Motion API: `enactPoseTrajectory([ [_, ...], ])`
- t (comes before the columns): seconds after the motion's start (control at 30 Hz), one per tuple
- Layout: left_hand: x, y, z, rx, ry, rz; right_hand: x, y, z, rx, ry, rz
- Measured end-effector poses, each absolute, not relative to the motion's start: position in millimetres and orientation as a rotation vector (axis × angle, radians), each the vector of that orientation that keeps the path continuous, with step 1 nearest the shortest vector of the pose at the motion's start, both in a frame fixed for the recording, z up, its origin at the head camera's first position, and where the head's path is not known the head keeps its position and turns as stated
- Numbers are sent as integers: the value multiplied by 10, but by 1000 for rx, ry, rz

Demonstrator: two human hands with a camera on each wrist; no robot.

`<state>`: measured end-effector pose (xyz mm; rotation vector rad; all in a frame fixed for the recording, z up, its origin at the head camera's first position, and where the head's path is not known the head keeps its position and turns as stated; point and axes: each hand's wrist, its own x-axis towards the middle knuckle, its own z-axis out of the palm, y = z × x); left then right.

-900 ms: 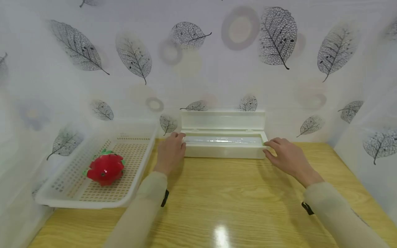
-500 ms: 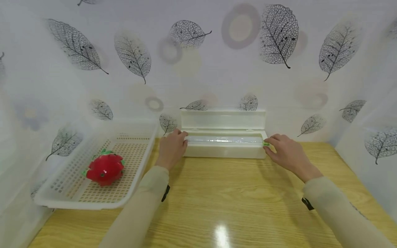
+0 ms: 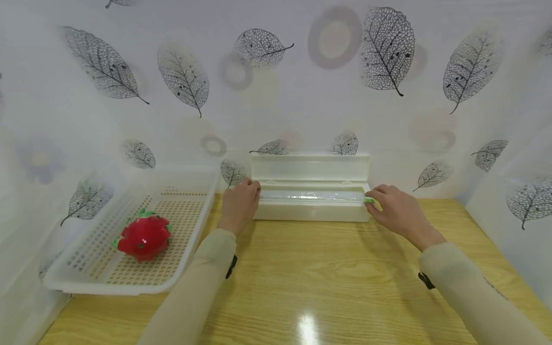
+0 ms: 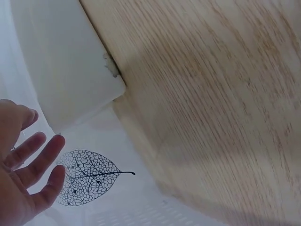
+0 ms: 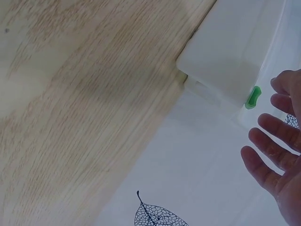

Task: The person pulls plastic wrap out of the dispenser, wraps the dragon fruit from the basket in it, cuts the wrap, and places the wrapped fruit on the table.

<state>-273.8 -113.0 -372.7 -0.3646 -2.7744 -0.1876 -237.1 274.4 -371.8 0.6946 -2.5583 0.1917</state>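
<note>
A white cling film dispenser (image 3: 312, 212) stands against the back wall with its lid (image 3: 310, 167) raised. Inside lies a shiny roll of clear film (image 3: 310, 195). My left hand (image 3: 240, 205) is at the box's left end, fingertips by the rim; the left wrist view has those fingers bent and spread beside the corner. At the opposite end is my right hand (image 3: 396, 211), thumb and forefinger on either side of a green slider (image 3: 369, 200) in the head view. The right wrist view shows the slider (image 5: 253, 97) apart from them. I cannot tell whether either hand pinches the clear film.
To the left, a white perforated plastic basket (image 3: 108, 288) holds a red dragon fruit (image 3: 145, 236) with green tips. A wooden table (image 3: 302, 278) lies under everything, and a leaf-patterned sheet (image 3: 276, 110) hangs around its back and sides.
The green slider shows more at the box's right end than at first. My left hand has shifted slightly right and up along the left end. Lid, basket and fruit stay in place.
</note>
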Motion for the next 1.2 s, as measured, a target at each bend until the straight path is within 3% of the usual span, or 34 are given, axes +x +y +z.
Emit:
enactPoseTrajectory([
  [0.6,-2803,-1131,-3712,-157,-2773,-490,-2580,2600,-3636,680,-2713,187],
  [1.2,-2814,-1133,-3666,-175,-2804,-526,-2676,2637,-3625,594,-2816,238],
])
